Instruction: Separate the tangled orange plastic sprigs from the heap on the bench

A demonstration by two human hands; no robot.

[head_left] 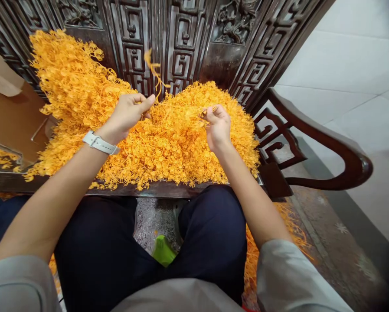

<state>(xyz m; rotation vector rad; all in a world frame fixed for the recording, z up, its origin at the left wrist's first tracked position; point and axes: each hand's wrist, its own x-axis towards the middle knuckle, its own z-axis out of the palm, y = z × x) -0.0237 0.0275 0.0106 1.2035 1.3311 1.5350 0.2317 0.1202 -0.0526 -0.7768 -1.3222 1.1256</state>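
A large heap of orange-yellow plastic sprigs (174,151) covers the seat of a dark carved wooden bench. Over the heap, my left hand (129,110) pinches the stem of an orange sprig (157,76) between thumb and forefinger; part of it sticks up above the fingers. My right hand (218,125) is closed to the right, its thumb and fingertips pinching the thin orange strands at the other side. Strands seem to run between the two hands, but against the same-coloured heap I cannot tell whether they are one piece. A pale watch strap circles my left wrist.
The carved bench back (181,43) rises behind the heap, and a curved wooden armrest (337,151) juts out at right. A cardboard box (15,117) stands at left. Orange strands (292,225) litter the floor; something green (163,250) shows between my knees.
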